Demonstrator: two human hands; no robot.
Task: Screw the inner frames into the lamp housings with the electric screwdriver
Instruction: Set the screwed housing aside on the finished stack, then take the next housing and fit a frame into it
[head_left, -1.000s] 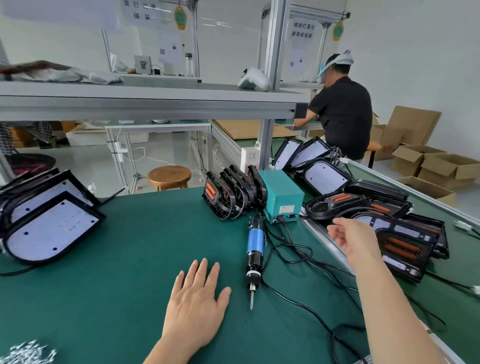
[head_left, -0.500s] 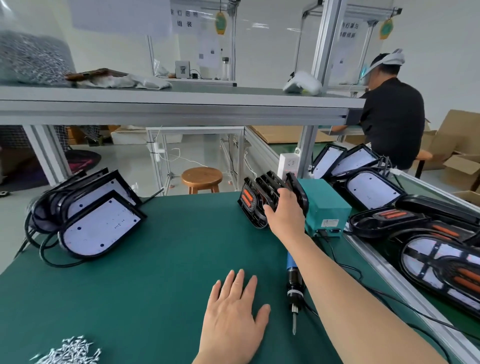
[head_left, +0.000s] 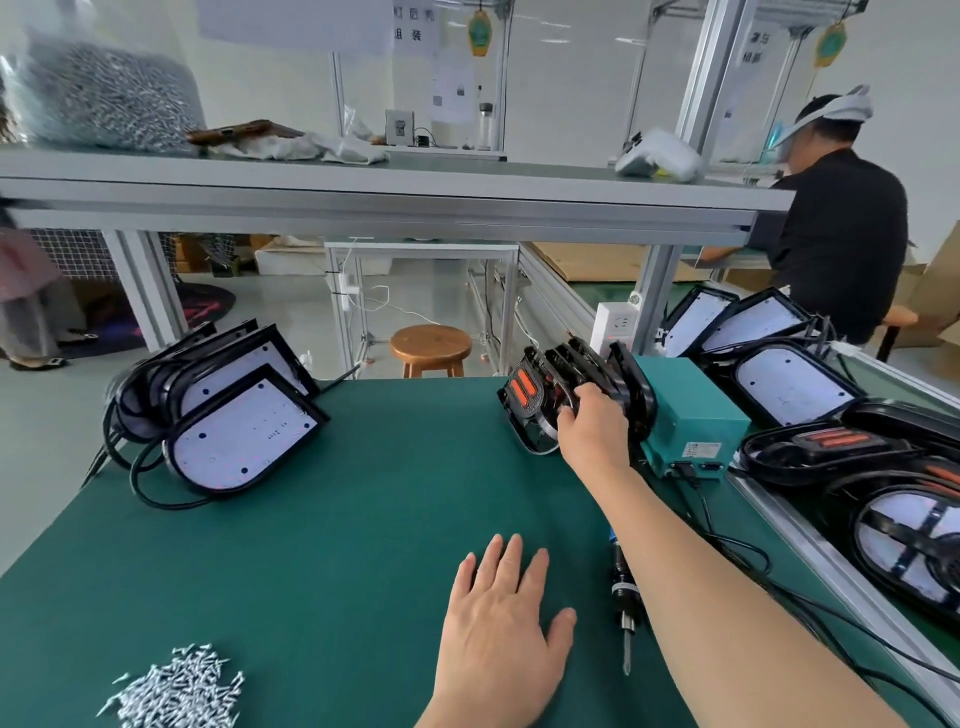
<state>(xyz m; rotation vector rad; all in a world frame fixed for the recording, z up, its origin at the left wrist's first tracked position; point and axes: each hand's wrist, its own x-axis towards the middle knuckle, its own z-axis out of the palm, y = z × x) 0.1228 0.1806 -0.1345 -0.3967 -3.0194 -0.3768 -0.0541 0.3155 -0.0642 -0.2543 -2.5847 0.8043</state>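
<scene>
Swung in from the right to grasp an inner frame (head_left: 530, 397) with right hand (head_left: 592, 431) fingers; left hand (head_left: 498, 639) flat, released on desk (head_left: 337, 545); electric screwdriver (head_left: 623, 592) idle: part-fetching stage.

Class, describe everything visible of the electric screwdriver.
The screwdriver lies flat on the green mat, its slim metal bit pointing toward the near edge. Its lower body looks black with a silver collar; the upper part is hidden by the right forearm. It lies just right of the left hand; no hand touches it.
</scene>
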